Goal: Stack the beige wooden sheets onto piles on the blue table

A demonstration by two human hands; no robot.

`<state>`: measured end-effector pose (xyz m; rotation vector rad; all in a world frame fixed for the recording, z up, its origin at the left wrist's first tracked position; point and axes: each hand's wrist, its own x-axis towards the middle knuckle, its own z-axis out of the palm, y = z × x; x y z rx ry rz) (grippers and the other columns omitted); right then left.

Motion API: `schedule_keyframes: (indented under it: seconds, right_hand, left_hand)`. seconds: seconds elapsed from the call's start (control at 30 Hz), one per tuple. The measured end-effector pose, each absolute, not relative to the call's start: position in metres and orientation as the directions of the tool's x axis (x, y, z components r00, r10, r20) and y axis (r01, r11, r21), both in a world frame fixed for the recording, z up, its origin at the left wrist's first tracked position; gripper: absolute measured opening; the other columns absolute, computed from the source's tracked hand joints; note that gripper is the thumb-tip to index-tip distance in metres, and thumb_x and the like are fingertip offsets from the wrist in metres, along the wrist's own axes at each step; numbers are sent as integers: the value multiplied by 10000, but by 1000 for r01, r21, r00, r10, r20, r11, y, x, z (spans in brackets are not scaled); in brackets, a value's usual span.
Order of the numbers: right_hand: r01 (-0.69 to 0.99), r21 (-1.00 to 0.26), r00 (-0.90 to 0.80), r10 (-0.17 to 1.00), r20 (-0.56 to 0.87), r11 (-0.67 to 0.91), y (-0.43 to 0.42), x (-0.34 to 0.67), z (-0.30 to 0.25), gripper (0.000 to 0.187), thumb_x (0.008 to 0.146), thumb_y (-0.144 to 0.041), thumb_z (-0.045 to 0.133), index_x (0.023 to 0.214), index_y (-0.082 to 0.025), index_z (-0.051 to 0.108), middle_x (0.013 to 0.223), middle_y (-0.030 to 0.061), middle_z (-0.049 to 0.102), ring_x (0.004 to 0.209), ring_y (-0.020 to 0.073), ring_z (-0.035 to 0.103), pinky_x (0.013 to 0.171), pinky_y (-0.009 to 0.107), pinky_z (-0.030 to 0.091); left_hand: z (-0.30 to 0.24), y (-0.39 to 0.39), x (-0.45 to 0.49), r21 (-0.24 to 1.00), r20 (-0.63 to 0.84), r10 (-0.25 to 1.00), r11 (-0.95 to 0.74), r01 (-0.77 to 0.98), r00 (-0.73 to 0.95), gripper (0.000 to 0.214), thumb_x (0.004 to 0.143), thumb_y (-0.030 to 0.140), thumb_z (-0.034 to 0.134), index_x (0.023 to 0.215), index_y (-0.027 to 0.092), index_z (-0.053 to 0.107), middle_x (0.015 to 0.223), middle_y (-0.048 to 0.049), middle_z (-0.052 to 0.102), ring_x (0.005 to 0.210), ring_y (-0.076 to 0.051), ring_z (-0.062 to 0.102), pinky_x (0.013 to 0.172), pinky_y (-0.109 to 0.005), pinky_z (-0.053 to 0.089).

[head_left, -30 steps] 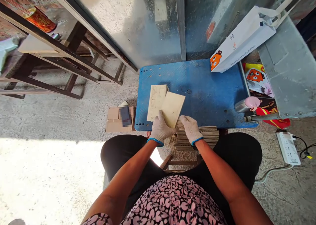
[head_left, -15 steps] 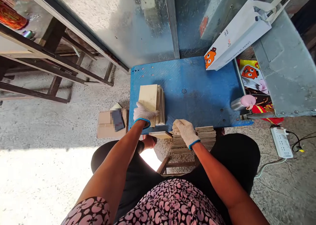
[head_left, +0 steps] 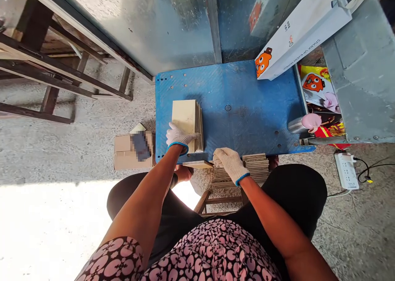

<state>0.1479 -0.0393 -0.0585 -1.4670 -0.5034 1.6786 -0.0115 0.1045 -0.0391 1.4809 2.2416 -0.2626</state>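
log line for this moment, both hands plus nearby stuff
left hand: across board stack on blue table | right hand: curled over lower boards, grip unclear | pink-lidded tumbler: near table's right end

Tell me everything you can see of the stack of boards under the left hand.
The stack is of thin, pale, rectangular boards, apparently wood or plywood. It sits toward the left end of the blue tabletop, long sides running away from the person. Several layered edges show along its right side. The gloved left hand spreads across its near part, hiding some of the top board.
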Motion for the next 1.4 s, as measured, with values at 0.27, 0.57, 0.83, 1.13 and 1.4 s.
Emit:
schedule_keyframes:
  seconds: [0.27,0.57,0.83,1.13,1.4]
  right_hand:
    - [-236,-776,27,795,-606,-584,-39,155,-64,352,823,-538,633,779,-189,649,654,14,621,552,118,538,487,228,404]
    - [-227,-806,37,822,-568,-546,-40,151,-71,317,820,-496,650,783,-181,646,645,19,615,532,119,541,465,232,383]
    - [-195,-813,37,825,-564,-548,-42,151,-74,336,823,-516,643,780,-183,621,606,-1,593,506,110,524,451,223,369]
    - [-150,-804,10,812,-584,-576,-42,154,-68,327,854,-509,634,815,-184,632,646,10,622,532,106,546,466,211,389]
    - [-127,-809,18,814,-581,-574,-42,151,-74,320,865,-501,620,804,-187,640,611,4,613,507,107,535,462,214,388]
  left_hand:
    - [-26,34,-26,181,-172,983,101,978,-70,1004,805,492,670,1541,36,161,1601,-287,211,1522,-371,144,1217,-498,205]
    - [-49,-84,-22,-44,-546,838,-52,998,19,950,759,424,702,1541,79,288,1611,-282,216,1493,-435,207,1148,-518,285]
    - [-68,-76,-29,-210,-613,790,-128,969,-28,982,783,428,678,1589,99,225,1632,-285,161,1506,-437,175,1169,-522,218]
    - [-73,-77,-30,-288,-633,774,-202,936,-28,944,822,410,647,1597,106,201,1635,-262,186,1501,-424,196,1156,-508,239]
    - [-67,-80,-31,-212,-576,814,-233,949,71,494,856,197,552,1334,72,575,1413,-210,531,1339,-338,449,1097,-421,350]
